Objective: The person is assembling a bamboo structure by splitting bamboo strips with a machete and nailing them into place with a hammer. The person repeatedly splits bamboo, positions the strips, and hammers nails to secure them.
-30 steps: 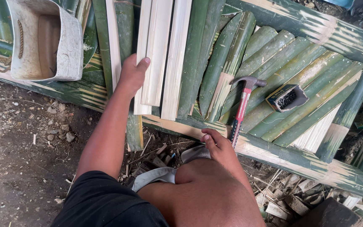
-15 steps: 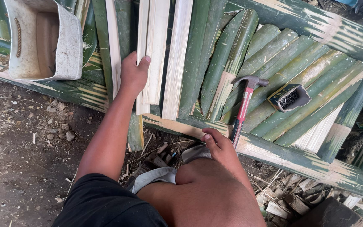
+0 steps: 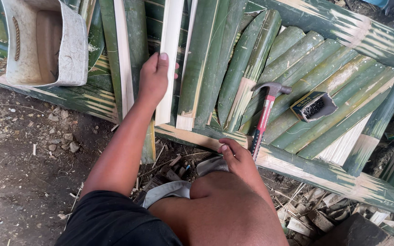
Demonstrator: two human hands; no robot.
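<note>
Both arms are bare from shoulder to wrist, no sleeves in sight. The left hand [image 3: 153, 77] shows short, plain nails and no ring; nothing is on that wrist either. The right hand [image 3: 238, 157] is bare too, no glove, no watch. Low at the near left there's black cloth, smooth and matte, covering the upper leg. Between the legs a fold of pale grey fabric peeks out. The near knee at centre is uncovered.
</note>
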